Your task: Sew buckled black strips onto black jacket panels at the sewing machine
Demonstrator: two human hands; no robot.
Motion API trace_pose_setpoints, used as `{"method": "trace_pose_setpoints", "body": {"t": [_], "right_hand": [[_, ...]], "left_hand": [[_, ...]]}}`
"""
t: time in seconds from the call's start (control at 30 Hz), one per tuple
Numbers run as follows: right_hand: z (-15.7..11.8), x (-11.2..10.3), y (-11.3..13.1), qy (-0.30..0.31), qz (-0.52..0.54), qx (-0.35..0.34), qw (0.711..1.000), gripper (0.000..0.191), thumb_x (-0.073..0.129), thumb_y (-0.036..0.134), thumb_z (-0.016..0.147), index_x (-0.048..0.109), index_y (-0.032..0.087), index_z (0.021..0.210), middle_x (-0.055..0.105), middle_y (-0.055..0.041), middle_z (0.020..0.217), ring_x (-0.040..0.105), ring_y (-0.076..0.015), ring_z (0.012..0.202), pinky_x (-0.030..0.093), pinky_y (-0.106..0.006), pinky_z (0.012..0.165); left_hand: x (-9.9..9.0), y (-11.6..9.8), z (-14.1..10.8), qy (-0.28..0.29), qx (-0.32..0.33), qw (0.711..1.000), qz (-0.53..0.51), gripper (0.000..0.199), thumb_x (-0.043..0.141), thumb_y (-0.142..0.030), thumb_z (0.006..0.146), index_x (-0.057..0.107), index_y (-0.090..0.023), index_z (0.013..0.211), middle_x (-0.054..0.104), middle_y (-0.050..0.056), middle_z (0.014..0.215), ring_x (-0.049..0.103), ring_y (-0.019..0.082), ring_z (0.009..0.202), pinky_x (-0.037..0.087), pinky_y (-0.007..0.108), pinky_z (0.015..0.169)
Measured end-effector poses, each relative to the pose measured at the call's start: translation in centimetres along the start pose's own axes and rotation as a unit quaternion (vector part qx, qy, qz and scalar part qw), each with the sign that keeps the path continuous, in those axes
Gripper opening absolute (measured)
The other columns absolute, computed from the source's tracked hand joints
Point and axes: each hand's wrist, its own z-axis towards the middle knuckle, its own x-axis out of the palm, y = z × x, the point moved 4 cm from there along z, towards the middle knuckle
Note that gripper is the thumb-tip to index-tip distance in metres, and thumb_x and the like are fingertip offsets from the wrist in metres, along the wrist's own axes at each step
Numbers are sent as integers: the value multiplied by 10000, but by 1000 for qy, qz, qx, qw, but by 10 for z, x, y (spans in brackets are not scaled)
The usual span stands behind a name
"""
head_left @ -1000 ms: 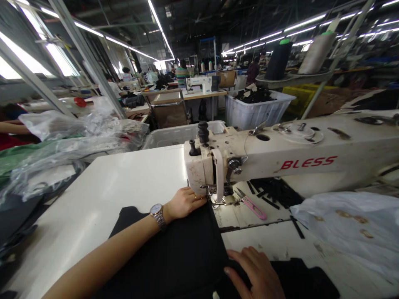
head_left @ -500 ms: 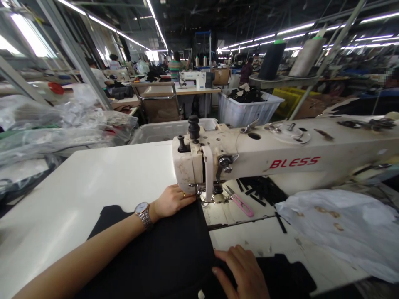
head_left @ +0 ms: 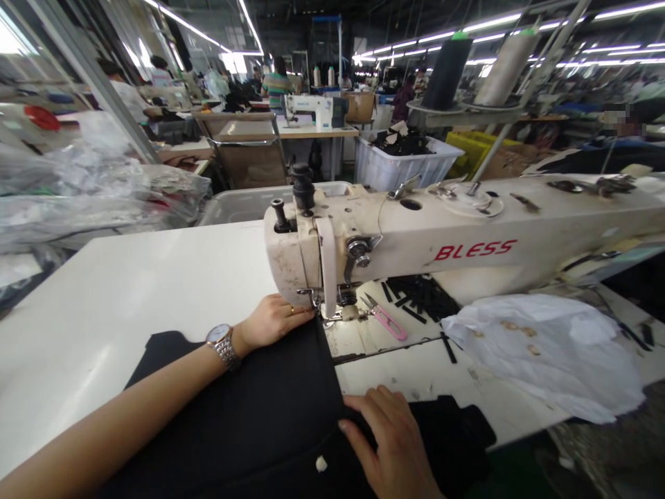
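Observation:
A large piece of black fabric [head_left: 249, 409] lies across the sewing table, its upper corner at the needle area of a cream sewing machine [head_left: 395, 235]. My left hand [head_left: 270, 322], with a ring and a wristwatch [head_left: 222, 342], lies flat on that corner, fingers stretched toward the presser foot. Its fingertips are right beside the foot. Lower down, my right hand [head_left: 387, 436] has the fabric's right edge between thumb and index finger. A small pale patch [head_left: 321, 464] shows on the fabric near the bottom. The needle itself is too small to make out.
Pink thread snips [head_left: 387, 319] lie right of the presser foot, near black strips [head_left: 423, 298]. A white plastic bag [head_left: 545, 353] sits further right. Behind the machine stand thread cones [head_left: 449, 73] and a bin of black scraps [head_left: 410, 163]. Bagged goods [head_left: 98, 187] are heaped at left.
The camera view has shifted, so machine, table and hands appear a little further left and higher. Both hands keep nearly the same places on the fabric.

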Motion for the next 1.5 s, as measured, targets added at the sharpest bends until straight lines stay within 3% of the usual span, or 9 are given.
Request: {"method": "trace_pose_setpoints", "body": {"t": [0.37, 0.7, 0.87, 1.17, 1.5], "right_hand": [[-7, 9, -6, -29, 17, 25, 999, 292, 308, 343, 877, 570, 229, 818, 559, -15, 654, 506, -186, 645, 357, -327, 626], [-7, 7, -8, -6, 5, 5, 1000, 186, 381, 269, 843, 564, 241, 831, 561, -6, 662, 506, -188, 649, 347, -317, 627], [-11, 10, -14, 48, -7, -18, 999, 155, 489, 202, 781, 544, 257, 915, 582, 8, 720, 530, -190, 695, 357, -310, 648], [-6, 5, -4, -17, -5, -28, 999, 162, 390, 221, 832, 551, 231, 812, 564, 0, 633, 510, -181, 604, 337, -296, 578], [-2, 12, -9, 37, -34, -51, 997, 127, 434, 187, 813, 542, 228, 865, 593, -5, 699, 543, -178, 648, 366, -298, 596]], "left_hand": [[1, 3, -3, -18, -23, 999, -19, 305, 310, -167, 885, 614, -145, 867, 668, 52, 797, 618, 144, 722, 511, 254, 651], [0, 5, -1, -8, -37, 999, -34, 350, 296, -190, 898, 638, -149, 840, 672, 48, 754, 618, 135, 684, 504, 229, 609], [-1, 4, 0, -14, -40, 998, -44, 329, 315, -190, 894, 637, -149, 841, 674, 52, 807, 621, 148, 719, 510, 249, 647], [4, 5, -5, 1, -47, 997, -68, 297, 331, -187, 888, 624, -152, 864, 670, 50, 815, 614, 139, 741, 494, 235, 670], [1, 5, -6, 7, -46, 997, -66, 287, 320, -180, 883, 602, -145, 838, 662, 45, 782, 592, 141, 682, 462, 244, 615]]}}
